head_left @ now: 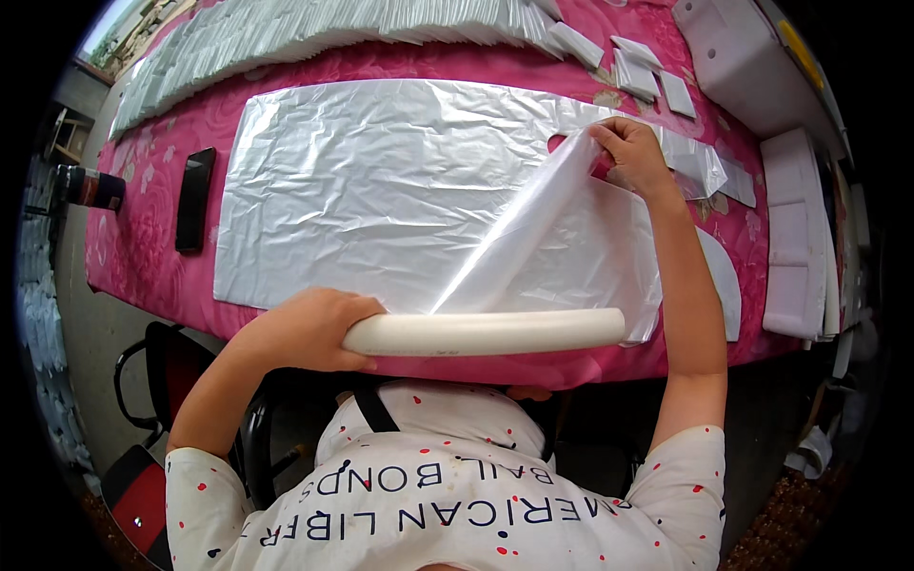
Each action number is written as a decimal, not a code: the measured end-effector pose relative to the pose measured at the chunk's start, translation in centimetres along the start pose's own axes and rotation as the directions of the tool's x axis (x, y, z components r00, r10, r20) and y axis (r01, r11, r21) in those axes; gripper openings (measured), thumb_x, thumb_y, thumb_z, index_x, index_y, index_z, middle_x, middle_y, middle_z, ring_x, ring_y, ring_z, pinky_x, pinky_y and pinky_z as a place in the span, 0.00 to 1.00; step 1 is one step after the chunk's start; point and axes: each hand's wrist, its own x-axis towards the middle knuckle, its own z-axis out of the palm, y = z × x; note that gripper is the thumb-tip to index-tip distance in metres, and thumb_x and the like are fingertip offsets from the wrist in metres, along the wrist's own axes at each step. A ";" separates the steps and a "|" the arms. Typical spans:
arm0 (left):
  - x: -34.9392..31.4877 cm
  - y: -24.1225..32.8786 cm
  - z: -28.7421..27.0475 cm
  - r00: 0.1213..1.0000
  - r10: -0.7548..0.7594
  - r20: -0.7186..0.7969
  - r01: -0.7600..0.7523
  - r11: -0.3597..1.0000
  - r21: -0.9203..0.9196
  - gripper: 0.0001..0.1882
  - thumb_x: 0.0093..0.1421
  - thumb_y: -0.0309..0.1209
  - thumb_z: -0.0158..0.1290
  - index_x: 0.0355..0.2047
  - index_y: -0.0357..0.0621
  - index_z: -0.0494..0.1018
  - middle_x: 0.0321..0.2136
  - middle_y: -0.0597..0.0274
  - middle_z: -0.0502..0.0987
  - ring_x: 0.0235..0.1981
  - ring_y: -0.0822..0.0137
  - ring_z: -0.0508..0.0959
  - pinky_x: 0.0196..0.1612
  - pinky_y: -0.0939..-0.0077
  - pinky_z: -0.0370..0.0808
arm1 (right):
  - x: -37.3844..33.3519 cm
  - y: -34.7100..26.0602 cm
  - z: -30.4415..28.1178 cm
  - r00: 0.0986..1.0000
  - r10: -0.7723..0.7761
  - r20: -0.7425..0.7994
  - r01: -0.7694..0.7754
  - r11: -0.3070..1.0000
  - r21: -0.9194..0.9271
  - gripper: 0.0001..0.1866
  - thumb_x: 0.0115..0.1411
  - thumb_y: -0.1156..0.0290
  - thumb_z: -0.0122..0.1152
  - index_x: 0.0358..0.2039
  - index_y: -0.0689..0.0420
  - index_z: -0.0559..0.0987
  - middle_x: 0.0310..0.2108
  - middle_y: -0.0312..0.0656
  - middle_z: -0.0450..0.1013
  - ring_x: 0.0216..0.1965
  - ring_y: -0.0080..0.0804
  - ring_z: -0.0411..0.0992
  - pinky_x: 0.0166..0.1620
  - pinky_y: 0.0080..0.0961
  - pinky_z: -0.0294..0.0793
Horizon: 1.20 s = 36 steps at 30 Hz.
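Note:
A large, crinkled sheet of white plastic (371,181), shaped like a bag with a cut-out at its right end, lies flat across the pink-covered table. My right hand (633,157) pinches its edge near the cut-out, and a lifted fold (528,214) slants from those fingers down toward the near edge. Wrapped round the left end of a smooth white pipe (490,332) is my left hand (319,328). The pipe lies level along the near side of the plastic, in front of my body. More thin plastic shows under the lifted fold and beyond my right wrist.
A long row of folded white plastic packets (333,33) lines the table's far side, with several loose packets (638,76) at its right. A black phone (195,200) and a dark can (92,187) are at left. White foam boxes (792,233) stand right. A chair (176,371) is lower left.

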 end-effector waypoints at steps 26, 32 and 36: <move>5.4 2.2 11.5 0.848 0.486 -0.211 -0.321 0.788 0.525 0.40 0.55 0.58 0.40 0.61 0.45 0.53 0.62 0.51 0.50 0.64 0.55 0.49 0.63 0.57 0.43 | -15.1 -4.9 8.7 0.869 -0.403 0.285 0.494 0.708 -0.505 0.25 0.45 0.71 0.63 0.48 0.54 0.73 0.39 0.41 0.71 0.41 0.40 0.68 0.45 0.33 0.68; 5.4 1.9 10.1 0.810 0.570 -0.140 -0.451 0.758 0.472 0.43 0.52 0.54 0.46 0.61 0.42 0.50 0.63 0.52 0.47 0.65 0.58 0.46 0.64 0.60 0.45 | -11.8 -0.7 0.5 0.927 -0.365 -0.090 0.196 0.673 -0.713 0.24 0.53 0.68 0.59 0.52 0.56 0.70 0.42 0.45 0.71 0.44 0.44 0.66 0.48 0.34 0.65; 6.0 1.0 8.1 0.769 0.628 -0.119 -0.520 0.723 0.456 0.41 0.52 0.51 0.49 0.61 0.43 0.52 0.63 0.52 0.49 0.65 0.58 0.48 0.64 0.61 0.45 | -11.9 -0.2 -1.4 0.913 -0.377 -0.156 0.164 0.689 -0.706 0.23 0.53 0.69 0.58 0.52 0.56 0.70 0.46 0.46 0.70 0.46 0.44 0.66 0.51 0.34 0.63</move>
